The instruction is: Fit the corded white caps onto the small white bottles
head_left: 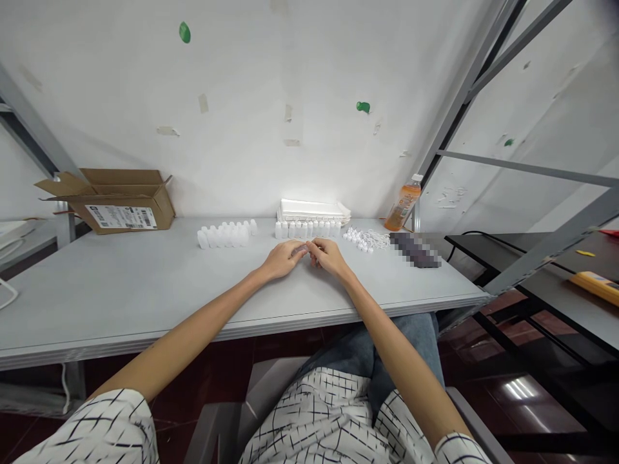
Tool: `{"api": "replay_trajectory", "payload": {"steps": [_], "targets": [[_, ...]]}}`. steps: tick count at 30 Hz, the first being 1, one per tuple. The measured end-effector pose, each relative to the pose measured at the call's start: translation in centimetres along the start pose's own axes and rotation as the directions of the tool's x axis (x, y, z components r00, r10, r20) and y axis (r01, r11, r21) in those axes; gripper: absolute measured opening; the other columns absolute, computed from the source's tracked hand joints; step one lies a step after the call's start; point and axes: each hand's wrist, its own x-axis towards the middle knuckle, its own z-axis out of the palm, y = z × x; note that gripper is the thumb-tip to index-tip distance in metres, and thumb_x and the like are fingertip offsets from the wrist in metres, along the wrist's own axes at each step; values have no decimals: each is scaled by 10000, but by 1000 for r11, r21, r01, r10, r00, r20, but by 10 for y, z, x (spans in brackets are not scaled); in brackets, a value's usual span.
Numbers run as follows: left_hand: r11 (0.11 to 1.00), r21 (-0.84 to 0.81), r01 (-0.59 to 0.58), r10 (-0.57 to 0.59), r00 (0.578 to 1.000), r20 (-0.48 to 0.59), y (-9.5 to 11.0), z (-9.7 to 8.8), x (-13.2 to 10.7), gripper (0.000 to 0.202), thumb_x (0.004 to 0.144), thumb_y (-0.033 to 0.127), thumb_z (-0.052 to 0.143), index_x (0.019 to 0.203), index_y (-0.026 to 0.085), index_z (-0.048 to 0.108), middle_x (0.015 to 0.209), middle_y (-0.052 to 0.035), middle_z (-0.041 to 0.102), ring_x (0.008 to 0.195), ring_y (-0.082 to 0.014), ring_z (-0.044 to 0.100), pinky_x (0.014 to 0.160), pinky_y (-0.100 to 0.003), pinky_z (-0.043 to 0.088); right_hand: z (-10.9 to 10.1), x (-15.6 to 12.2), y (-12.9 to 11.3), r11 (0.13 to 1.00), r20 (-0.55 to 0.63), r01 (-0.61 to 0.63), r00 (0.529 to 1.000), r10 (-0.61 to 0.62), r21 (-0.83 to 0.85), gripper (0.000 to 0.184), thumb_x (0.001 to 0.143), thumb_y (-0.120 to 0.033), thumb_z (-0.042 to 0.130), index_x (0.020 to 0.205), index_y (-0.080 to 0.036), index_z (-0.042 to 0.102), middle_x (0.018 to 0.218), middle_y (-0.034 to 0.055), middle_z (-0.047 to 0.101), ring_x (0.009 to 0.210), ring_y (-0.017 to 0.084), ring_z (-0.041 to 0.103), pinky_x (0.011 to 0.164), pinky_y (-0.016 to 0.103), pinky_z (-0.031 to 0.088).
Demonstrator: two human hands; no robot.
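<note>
My left hand [283,259] and my right hand [327,255] meet over the grey table, fingertips almost touching. Both have their fingers curled in a pinch, and whatever lies between them is hidden or too small to make out. Just beyond them is a row of small white capped dropper bottles [305,229]. Left of my hands, several translucent bottles [225,235] stand in a cluster, seemingly without caps. To the right lies a loose pile of small white caps [363,240].
White trays [314,209] are stacked against the wall. An opened cardboard box [126,203] sits at the back left. An orange drink bottle [405,203] stands at the back right, near a dark blurred item [414,250]. Metal frame posts [476,90] rise at the table's right end.
</note>
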Motion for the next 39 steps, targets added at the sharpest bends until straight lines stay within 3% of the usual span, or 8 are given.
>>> {"api": "replay_trajectory", "payload": {"steps": [3,6,11,14,21,26,30,39], "targets": [[996,56,-67,68,998,-9,-2,1,0,313,898,363,469,1033,181,685,952,-79,675,790,-198,572,684,-292,414,-1,0,2,999,6,-2,1000,2,-38,488,876,-557,432,550,-194,444,466,-11,492,435,114,480,474,234,383],[996,-13,-91,91,996,-22,-2,1,0,300,868,371,520,1018,172,687,962,-74,674,752,-179,569,639,-272,407,-1,0,3,999,6,-13,1000,13,-40,540,885,-579,398,500,-202,364,410,-30,395,402,107,434,471,239,350],[974,-224,31,-14,997,78,5,-3,0,345,894,432,461,830,151,650,575,11,574,523,-121,511,603,-258,411,-2,0,1,999,-55,43,998,-44,-7,458,892,-516,429,567,-194,403,490,-38,440,432,98,453,513,237,361],[956,-276,97,-55,986,158,8,-5,-2,377,899,453,434,761,150,610,480,36,497,449,-108,466,532,-242,383,-3,0,0,999,-40,38,998,-38,7,406,873,-459,470,573,-194,401,490,-45,422,425,92,424,497,234,336],[994,-112,6,0,998,58,8,-4,-2,305,818,390,559,949,154,702,696,-14,661,586,-136,538,576,-248,404,-1,2,6,999,1,-32,1000,32,-8,520,862,-566,435,502,-205,333,440,-39,326,440,96,366,481,244,288],[976,-207,73,-52,993,103,10,-5,-3,337,868,417,502,814,135,677,501,19,561,464,-115,506,557,-247,405,-2,1,2,999,-15,2,1000,-1,43,488,874,-552,437,542,-198,384,452,-38,387,428,95,394,475,238,316],[979,-200,38,-13,992,127,12,-5,-3,348,883,405,483,721,139,640,460,30,517,454,-103,476,540,-236,384,-4,0,-1,995,56,-30,998,24,98,446,844,-531,496,565,-194,413,480,-43,389,412,88,377,444,236,316],[992,90,-92,96,994,-44,-1,4,-1,310,857,390,548,998,175,721,764,-24,686,623,-140,535,593,-250,384,-3,4,6,998,42,-66,997,66,16,529,825,-617,451,526,-210,295,481,-54,246,462,84,256,476,248,248]]}}
